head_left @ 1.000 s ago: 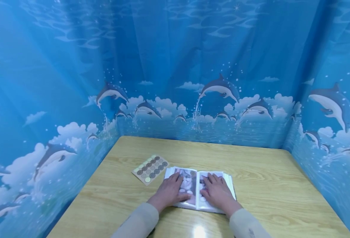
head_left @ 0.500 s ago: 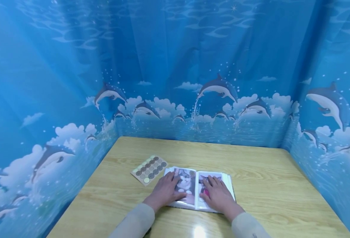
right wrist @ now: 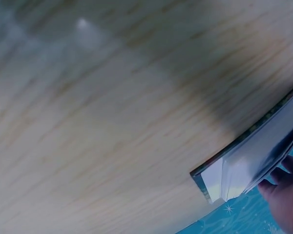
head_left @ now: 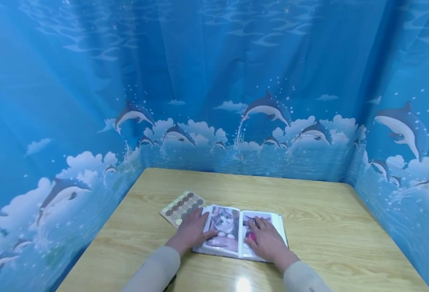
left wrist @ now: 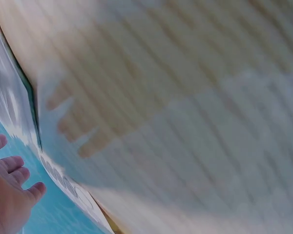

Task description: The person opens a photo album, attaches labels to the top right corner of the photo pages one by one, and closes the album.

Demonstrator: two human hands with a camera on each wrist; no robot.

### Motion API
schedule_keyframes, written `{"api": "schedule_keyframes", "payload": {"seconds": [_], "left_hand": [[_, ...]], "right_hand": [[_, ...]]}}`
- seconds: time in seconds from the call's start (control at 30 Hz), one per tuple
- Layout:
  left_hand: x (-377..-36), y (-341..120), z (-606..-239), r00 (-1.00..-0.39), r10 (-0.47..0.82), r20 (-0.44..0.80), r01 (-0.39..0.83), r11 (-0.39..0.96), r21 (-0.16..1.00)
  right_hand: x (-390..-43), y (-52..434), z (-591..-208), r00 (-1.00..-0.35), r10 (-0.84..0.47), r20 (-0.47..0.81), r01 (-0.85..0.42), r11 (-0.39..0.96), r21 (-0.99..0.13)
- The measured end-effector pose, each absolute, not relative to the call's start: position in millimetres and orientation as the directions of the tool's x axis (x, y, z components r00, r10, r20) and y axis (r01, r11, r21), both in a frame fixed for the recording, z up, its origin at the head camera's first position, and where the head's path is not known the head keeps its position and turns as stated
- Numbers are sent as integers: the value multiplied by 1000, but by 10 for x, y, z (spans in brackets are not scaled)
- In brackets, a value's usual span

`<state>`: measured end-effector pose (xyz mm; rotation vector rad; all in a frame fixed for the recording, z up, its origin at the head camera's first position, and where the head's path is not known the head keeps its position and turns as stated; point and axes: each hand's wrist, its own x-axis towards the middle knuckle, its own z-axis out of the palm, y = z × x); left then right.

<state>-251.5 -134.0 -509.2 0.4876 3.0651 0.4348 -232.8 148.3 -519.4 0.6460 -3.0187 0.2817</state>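
Note:
In the head view a photo album (head_left: 241, 237) lies open on the table, a cat photo (head_left: 223, 223) on its left page and another cat photo (head_left: 249, 221) partly covered on the right. My left hand (head_left: 190, 231) rests at the album's left edge, fingers extended, thumb reaching onto the page. My right hand (head_left: 268, 239) lies flat on the right page, covering much of that photo. The left wrist view catches the left hand (left wrist: 10, 195) near the album (left wrist: 10, 87) at its margin. In the right wrist view, the right hand (right wrist: 285, 195) is beside the album's page edges (right wrist: 239, 175).
A card of round, coin-like discs (head_left: 181, 206) lies beyond the left hand, its near part hidden by the fingers. The wooden table (head_left: 320, 219) extends to both sides. Blue dolphin-print curtains (head_left: 214, 101) enclose its back and sides.
My left hand has slid left from the page to the album's edge, uncovering the left cat photo; the left page's edge now reaches farther left. My right hand has barely moved.

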Motion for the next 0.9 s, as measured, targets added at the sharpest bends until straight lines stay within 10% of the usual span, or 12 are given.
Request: {"api": "schedule_keyframes", "payload": {"seconds": [0.9], "left_hand": [[-2754, -2008, -4971, -986, 145, 86, 164, 943, 290]], "right_hand": [[-2302, 1604, -5207, -923, -383, 33, -381, 901, -210]]}}
